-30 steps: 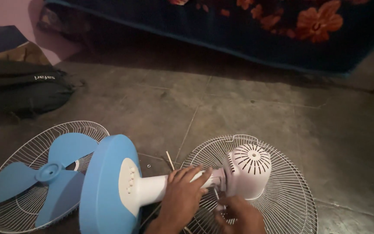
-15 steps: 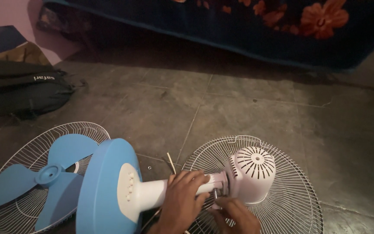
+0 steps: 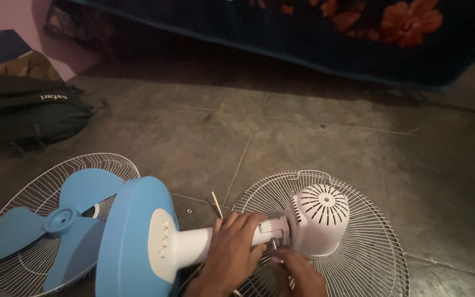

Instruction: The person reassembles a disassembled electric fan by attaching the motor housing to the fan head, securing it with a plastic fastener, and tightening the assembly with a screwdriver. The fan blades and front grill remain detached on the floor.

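Single head-worn view, looking steeply down and forward at a grey floor point(image 3: 314, 137). Landmark: white motor housing point(image 3: 321, 220), close, low and right of centre. Wire guard point(image 3: 369, 258) under it runs off the bottom edge. Blue blades point(image 3: 56, 220) far left of the housing. Floral bedding point(image 3: 358, 33) beyond it, along the top. No second view, so nothing shared.

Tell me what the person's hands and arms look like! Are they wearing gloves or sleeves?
No gloves. The left hand and the right hand are both bare, with no rings that I can see. Only the wrists and a bit of the left forearm show at the bottom edge, and no sleeve or watch is visible there.
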